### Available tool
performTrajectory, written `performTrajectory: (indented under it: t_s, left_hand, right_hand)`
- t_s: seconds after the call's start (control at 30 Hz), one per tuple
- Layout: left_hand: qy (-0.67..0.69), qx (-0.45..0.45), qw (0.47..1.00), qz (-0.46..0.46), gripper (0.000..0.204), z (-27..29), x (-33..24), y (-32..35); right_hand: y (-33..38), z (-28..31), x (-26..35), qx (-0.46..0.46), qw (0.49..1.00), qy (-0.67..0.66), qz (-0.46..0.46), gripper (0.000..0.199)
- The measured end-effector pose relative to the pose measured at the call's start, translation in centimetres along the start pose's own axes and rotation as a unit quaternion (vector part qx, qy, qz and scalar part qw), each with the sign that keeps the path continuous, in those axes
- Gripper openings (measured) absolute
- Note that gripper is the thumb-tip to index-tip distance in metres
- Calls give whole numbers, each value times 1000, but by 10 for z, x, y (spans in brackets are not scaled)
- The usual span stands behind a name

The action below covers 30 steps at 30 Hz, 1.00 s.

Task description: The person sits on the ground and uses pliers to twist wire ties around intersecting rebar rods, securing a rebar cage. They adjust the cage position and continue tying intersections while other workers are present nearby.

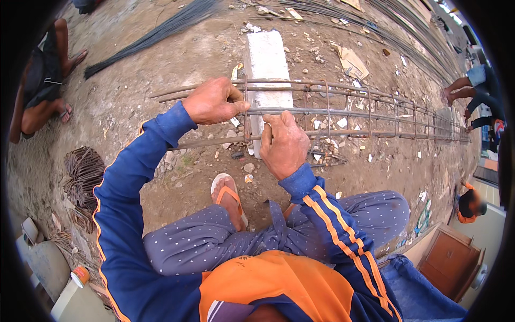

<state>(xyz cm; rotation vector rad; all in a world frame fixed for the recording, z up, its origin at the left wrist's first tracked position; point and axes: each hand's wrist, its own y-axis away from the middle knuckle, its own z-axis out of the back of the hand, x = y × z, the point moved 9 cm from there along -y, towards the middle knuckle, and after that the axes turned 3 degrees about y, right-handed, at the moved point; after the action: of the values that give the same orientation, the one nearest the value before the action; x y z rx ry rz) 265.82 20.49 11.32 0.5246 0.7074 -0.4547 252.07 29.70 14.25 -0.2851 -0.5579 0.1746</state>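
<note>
A long cage of rusty steel bars (370,115) with square stirrups lies across a white concrete block (266,56) on the dirt ground. My left hand (213,100) is closed around an upper bar near the cage's left end, at a stirrup. My right hand (284,144) grips a bar just below and to the right, fingers curled at the same stirrup; whether it also holds a tool or wire cannot be seen. My blue sleeves with orange stripes come up from below.
A pile of bent stirrups (83,174) lies at the left. Bundles of long bars (155,35) lie at the top. My foot in an orange sandal (229,198) rests under the cage. Other people crouch at the far left (43,80) and right (477,91). A wooden cabinet (448,260) stands at lower right.
</note>
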Motion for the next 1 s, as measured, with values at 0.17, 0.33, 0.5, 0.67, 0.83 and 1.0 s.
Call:
performTrajectory:
  t_s: [0.17, 0.33, 0.5, 0.67, 0.83, 1.0]
  left_hand:
    - [135, -25, 990, 44, 30, -8, 19, 3]
    - [328, 7, 937, 118, 36, -18, 34, -3]
    - [377, 34, 919, 106, 43, -19, 36, -4]
    - [422, 12, 903, 84, 51, -13, 27, 0]
    - [403, -60, 910, 82, 57, -15, 31, 3]
    - [342, -45, 937, 62, 55, -11, 11, 9]
  right_hand:
    - [-1, -8, 3, -20, 999, -25, 7, 16]
    - [-2, -12, 12, -56, 997, -45, 30, 16]
    - [-6, -17, 16, -50, 997, -52, 28, 15]
    - [-8, -22, 12, -33, 998, -57, 15, 10]
    - [-15, -24, 7, -35, 998, -61, -2, 10]
    - [-20, -31, -3, -28, 996, -70, -54, 12]
